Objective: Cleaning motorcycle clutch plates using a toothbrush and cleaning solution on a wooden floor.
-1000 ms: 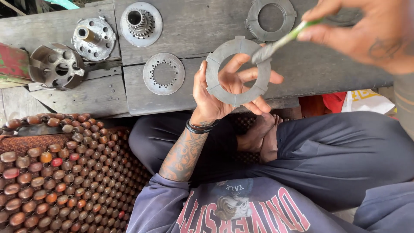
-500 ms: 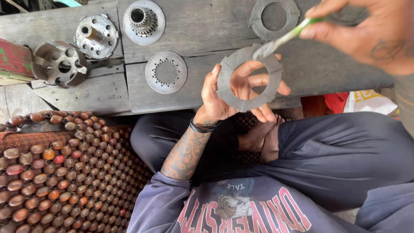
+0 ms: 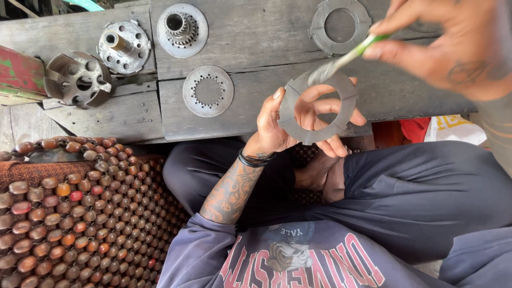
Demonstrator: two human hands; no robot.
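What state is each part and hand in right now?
Grey notched friction ring: held upright off the planks, being brushed.
Left hand: grip closed on the ring, fingers through its hole.
Right hand: pinching a green-handled brush, bristles on the ring's top edge.
Toothed steel disc: lying flat.
Second grey ring: flat on the wooden planks.

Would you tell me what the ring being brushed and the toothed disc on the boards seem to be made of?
The ring looks like dull grey metal or friction facing: matt, with notched segments. The toothed disc looks like bare steel, its grey sheen speckled with rust. The boards are weathered grey wood with visible grain.
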